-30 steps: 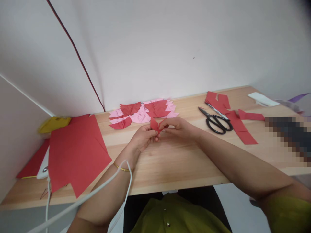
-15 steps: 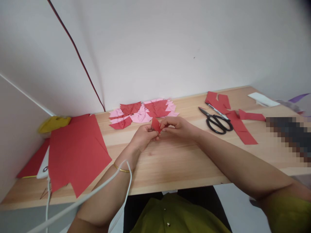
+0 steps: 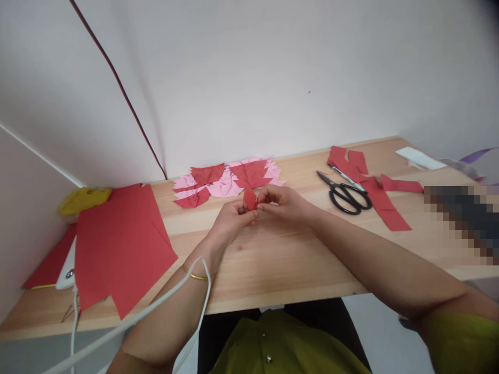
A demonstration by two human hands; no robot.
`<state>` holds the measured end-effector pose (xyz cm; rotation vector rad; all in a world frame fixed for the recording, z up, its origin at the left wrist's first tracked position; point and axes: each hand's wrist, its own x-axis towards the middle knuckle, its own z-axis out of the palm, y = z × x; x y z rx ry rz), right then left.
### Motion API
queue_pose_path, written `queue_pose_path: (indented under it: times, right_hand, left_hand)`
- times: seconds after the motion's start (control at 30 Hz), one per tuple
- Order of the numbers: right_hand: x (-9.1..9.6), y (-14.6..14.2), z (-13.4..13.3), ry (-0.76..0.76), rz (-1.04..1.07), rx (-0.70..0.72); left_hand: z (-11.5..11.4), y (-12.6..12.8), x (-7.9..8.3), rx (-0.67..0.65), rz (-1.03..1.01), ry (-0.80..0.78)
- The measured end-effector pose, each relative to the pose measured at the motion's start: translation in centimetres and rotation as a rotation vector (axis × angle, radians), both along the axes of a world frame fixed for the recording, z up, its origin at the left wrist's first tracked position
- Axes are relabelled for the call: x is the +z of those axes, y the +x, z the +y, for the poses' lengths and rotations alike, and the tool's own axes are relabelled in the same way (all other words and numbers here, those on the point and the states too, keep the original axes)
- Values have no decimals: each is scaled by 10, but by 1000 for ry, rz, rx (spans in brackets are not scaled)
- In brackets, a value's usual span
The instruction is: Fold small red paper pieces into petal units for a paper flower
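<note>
Between my hands is a small folded piece of red paper (image 3: 250, 199), raised above the wooden table. My left hand (image 3: 233, 217) pinches its lower left part between thumb and fingers. From the other side my right hand (image 3: 281, 201) grips its right edge, fingertips pressed together; the fingers cover part of the folds. Just beyond my hands lie several folded paper pieces, some red (image 3: 208, 173) and some pink (image 3: 224, 186), overlapping in rows near the wall.
Black-handled scissors (image 3: 345, 193), a pen (image 3: 349, 178) and red paper scraps (image 3: 385, 208) lie on the right. Large red sheets (image 3: 125, 244) cover the left, beside a yellow item (image 3: 86, 200). A white cable (image 3: 156, 306) passes over my left forearm.
The view has shifted very slightly. My right fingers have moved a little along the folded red paper; both hands keep hold of it.
</note>
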<state>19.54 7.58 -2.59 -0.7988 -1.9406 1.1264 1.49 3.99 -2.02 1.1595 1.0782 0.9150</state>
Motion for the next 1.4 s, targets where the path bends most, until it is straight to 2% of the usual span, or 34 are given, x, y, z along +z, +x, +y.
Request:
queue_pose_path:
  times: [0.27, 0.53, 0.7, 0.8, 0.93, 1.23, 1.4]
  right_hand:
    - [-1, -2, -2, -90, 51, -32]
    - [1, -1, -2, -65, 24, -42]
    - [5, -1, -2, -55, -4, -112]
    - [6, -3, -4, -17, -29, -125]
    - [5, -4, -6, 13, -19, -101]
    - [-1, -3, -4, -69, 61, 16]
    - [2, -3, -4, -291, 185, 62]
  left_hand:
    - [0, 1, 0, 36, 13, -18]
    - [-2, 1, 2, 36, 13, 2]
    - [0, 1, -1, 118, 10, 49]
    - [2, 1, -3, 81, -81, 119]
    - [3, 0, -1, 71, -44, 129]
    - [2, -6, 12, -3, -18, 107]
    - [5, -10, 9, -25, -45, 77]
